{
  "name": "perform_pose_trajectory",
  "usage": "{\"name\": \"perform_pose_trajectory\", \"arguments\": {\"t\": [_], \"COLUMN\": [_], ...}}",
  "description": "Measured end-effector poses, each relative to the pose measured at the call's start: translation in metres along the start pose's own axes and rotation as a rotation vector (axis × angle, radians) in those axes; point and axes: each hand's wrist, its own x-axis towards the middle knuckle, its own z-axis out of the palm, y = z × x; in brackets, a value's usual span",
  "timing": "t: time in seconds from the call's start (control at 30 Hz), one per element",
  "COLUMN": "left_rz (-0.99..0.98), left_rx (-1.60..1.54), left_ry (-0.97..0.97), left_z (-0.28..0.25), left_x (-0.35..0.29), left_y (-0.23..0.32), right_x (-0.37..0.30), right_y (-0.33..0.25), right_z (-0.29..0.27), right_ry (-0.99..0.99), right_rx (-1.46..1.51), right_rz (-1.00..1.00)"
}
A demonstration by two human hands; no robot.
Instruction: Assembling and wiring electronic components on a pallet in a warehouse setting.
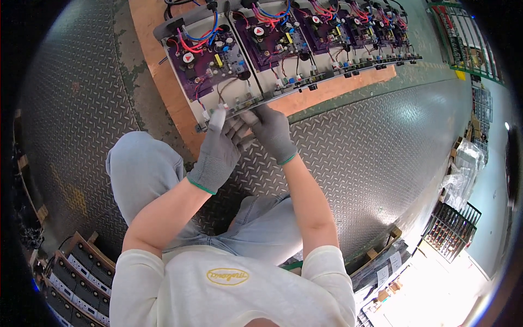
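Both hands wear grey knit gloves with green cuffs and pale fingertips. They meet at the front edge of the leftmost open device (188, 92), which carries a purple circuit board (202, 66) with red and blue wires. My left hand (220, 146) straddles the device's narrow front panel (239, 109), its thumb on the inner side near a small white connector and its fingers in front. Just right of it, my right hand (271, 132) has curled fingers closed at the same panel; whatever they pinch is hidden.
Several similar open devices (272, 41) stand in a row to the right on a brown board (338, 90). Around me lies diamond-plate metal flooring (354, 141). Finished-looking black units (81, 272) sit at lower left; a green-framed rack (463, 38) stands at far right.
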Motion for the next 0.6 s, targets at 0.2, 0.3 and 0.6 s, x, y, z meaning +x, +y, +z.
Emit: {"name": "perform_pose_trajectory", "arguments": {"t": [0.2,0.3,0.6], "left_rz": [0.069,0.084,0.121], "left_rx": [0.127,0.179,0.252], "left_ry": [0.111,0.121,0.118], "left_z": [-0.017,-0.021,-0.024], "left_x": [0.022,0.027,0.023], "left_y": [-0.010,-0.013,-0.013], "right_x": [0.001,0.001,-0.009], "right_y": [0.005,0.007,0.010], "right_z": [0.002,0.006,0.014], "right_ry": [0.037,0.090,0.096], "right_rx": [-0.145,-0.146,-0.009], "right_rz": [-0.091,-0.127,-0.093]}}
